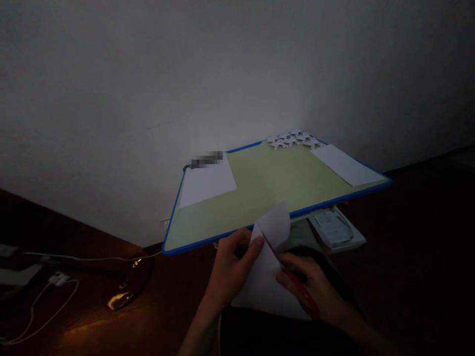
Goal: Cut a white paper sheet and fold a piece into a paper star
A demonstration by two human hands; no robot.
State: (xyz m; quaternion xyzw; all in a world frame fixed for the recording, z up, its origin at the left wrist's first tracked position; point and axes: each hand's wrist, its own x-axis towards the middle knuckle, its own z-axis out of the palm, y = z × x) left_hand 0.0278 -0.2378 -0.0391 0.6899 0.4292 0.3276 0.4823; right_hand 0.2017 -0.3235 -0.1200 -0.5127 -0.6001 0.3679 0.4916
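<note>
My left hand (235,259) pinches a white sheet of paper (261,284) between thumb and fingers, just in front of the table's near edge. Closed around the red handles of a pair of scissors (301,289), my right hand (309,277) is on the sheet's right side. A cut runs up the paper between the two hands, and the flap (278,225) beyond it curls upward over the blue edge. The scissor blades are mostly hidden by the paper and my fingers.
A light-green table (267,173) with blue edging stands against the wall. White paper lies at its left (210,185) and right (347,165). Several small folded paper pieces (293,139) sit at the back. Below are an open drawer (336,230) and a white cable (111,258).
</note>
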